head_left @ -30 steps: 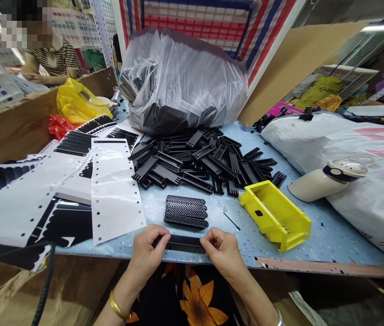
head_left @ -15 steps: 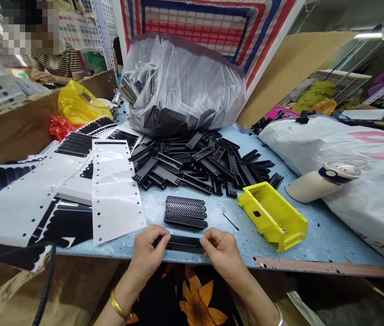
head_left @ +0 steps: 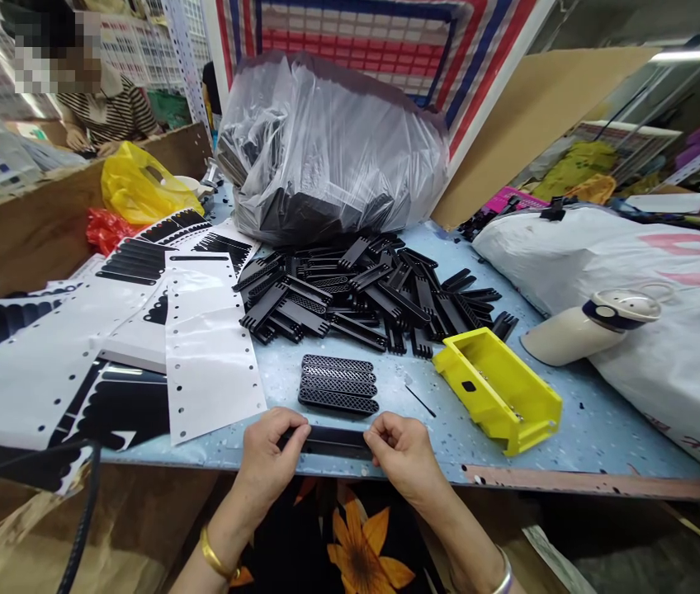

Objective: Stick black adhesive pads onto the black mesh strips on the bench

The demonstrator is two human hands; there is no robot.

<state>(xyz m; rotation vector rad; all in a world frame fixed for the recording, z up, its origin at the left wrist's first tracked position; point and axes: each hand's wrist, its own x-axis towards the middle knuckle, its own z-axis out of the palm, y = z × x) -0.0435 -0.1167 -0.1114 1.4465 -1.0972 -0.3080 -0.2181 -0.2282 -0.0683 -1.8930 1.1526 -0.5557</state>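
Though apart, both hands (head_left: pixel 271 452) (head_left: pixel 403 452) level

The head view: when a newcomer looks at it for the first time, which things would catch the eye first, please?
Probably the bright yellow bin, at the front right of the pile of black parts. Behind that pile bulges a big translucent plastic bag. At the table's front edge, the left hand and right hand hold a black strip.
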